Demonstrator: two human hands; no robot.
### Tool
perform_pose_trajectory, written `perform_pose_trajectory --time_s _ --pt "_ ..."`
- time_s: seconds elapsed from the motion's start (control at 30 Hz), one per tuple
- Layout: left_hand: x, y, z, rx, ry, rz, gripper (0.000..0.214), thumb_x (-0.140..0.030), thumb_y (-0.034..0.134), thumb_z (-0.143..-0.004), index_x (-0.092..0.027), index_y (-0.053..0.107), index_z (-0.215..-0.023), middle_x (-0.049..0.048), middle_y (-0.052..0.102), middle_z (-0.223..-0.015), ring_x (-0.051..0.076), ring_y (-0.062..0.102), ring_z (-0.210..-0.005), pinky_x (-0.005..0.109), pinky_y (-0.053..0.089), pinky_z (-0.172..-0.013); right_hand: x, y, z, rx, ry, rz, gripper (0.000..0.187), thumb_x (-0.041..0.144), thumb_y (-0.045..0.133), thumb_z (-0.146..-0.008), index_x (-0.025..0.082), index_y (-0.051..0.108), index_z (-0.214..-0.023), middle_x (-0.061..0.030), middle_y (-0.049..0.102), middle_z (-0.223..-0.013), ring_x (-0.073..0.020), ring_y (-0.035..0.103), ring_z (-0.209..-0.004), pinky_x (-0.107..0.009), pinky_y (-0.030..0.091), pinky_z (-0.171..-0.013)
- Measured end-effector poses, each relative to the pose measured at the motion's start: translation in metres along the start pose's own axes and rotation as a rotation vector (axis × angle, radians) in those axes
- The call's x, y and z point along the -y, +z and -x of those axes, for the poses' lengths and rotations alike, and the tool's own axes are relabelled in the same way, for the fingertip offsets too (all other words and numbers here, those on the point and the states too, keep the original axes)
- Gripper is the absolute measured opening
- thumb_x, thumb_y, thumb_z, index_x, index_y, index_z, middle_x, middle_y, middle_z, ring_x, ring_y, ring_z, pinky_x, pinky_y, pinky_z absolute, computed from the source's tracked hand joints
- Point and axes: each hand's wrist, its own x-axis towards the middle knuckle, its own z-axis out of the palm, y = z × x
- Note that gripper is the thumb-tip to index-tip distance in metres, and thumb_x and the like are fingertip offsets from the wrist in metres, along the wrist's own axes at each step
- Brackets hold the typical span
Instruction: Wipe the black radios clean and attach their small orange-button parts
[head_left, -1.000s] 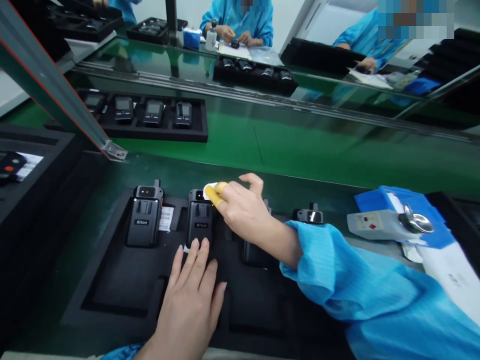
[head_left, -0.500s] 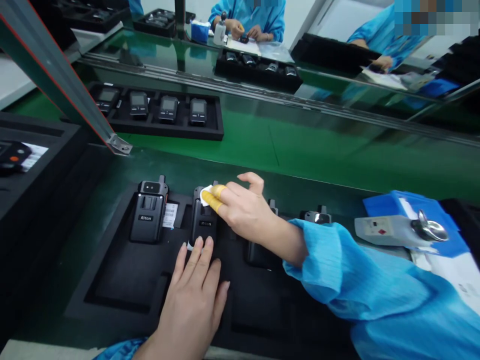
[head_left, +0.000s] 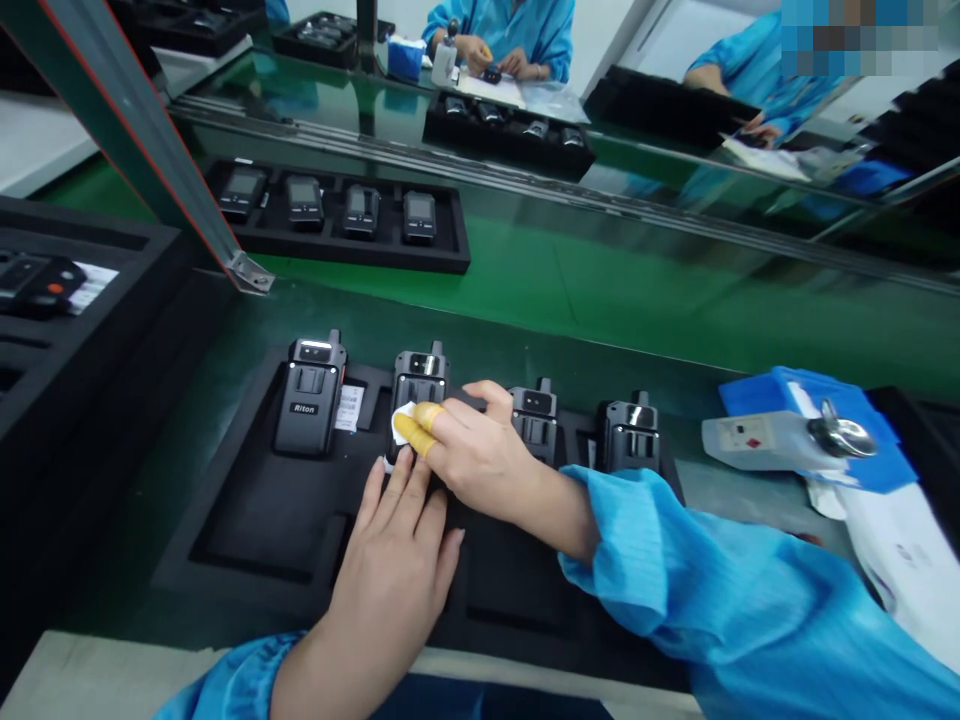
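Note:
Yellow finger cots cover two fingers of my right hand, which pinches a small white wipe. It presses the wipe on the back of a black two-way radio, second from the left in a black foam tray. My left hand lies with its fingers stretched out, their tips at the radio's lower end. A bit of white shows beside those fingertips; what it is I cannot tell. To the left lies another radio marked "Riton". Two more radios, one partly behind my right hand and one farther right, sit in the tray.
A clear pump bottle lies against a blue package at the right. Behind the tray, a second foam tray holds several radios. A metal post slants down at the left. Co-workers in blue sleeves sit beyond the glass.
My right hand has slid the wipe from the upper part of the radio down towards its lower half. The left hand stays at the radio's lower end. The camera view has shifted slightly.

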Motion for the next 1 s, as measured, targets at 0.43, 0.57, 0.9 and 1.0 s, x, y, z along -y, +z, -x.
perform_pose_trajectory --time_s 0.43,0.57,0.9,1.0 --pt "0.001 0.0 0.001 0.016 0.023 -0.016 0.029 -0.021 0.041 -0.091 -0.008 0.064 -0.103 0.0193 0.063 -0.12 0.032 0.053 -0.12 0.054 0.043 -0.1 -0.002 0.002 0.005 -0.022 -0.002 0.04 0.027 0.012 0.044 -0.089 0.021 0.069 -0.084 0.0006 0.062 -0.076 -0.0129 0.045 -0.072 -0.04 0.018 -0.092" --pt "0.001 -0.002 0.001 0.034 0.023 -0.02 0.028 -0.021 0.041 -0.092 -0.01 0.065 -0.101 0.0192 0.059 -0.125 0.032 0.051 -0.122 0.055 0.042 -0.101 -0.008 -0.003 0.011 -0.014 -0.001 0.05 0.031 0.012 0.04 -0.091 0.02 0.069 -0.084 0.0003 0.064 -0.076 -0.0131 0.045 -0.071 -0.039 0.02 -0.09" --pt "0.0 -0.007 0.001 -0.006 0.007 0.094 0.021 -0.02 0.044 -0.091 -0.012 0.062 -0.1 0.0191 0.057 -0.128 0.031 0.048 -0.126 0.053 0.042 -0.102 -0.025 -0.028 0.024 0.08 0.13 0.087 0.032 0.008 0.04 -0.089 0.018 0.069 -0.079 -0.0016 0.066 -0.078 -0.0123 0.051 -0.071 -0.038 0.02 -0.089" --pt "0.007 -0.018 0.003 -0.092 -0.018 0.135 0.018 -0.019 0.048 -0.091 -0.013 0.061 -0.1 0.0171 0.06 -0.124 0.028 0.051 -0.123 0.051 0.039 -0.104 -0.028 -0.031 0.006 0.049 0.108 0.1 0.032 0.009 0.04 -0.089 0.019 0.069 -0.08 -0.0003 0.063 -0.073 -0.0114 0.049 -0.068 -0.037 0.019 -0.089"
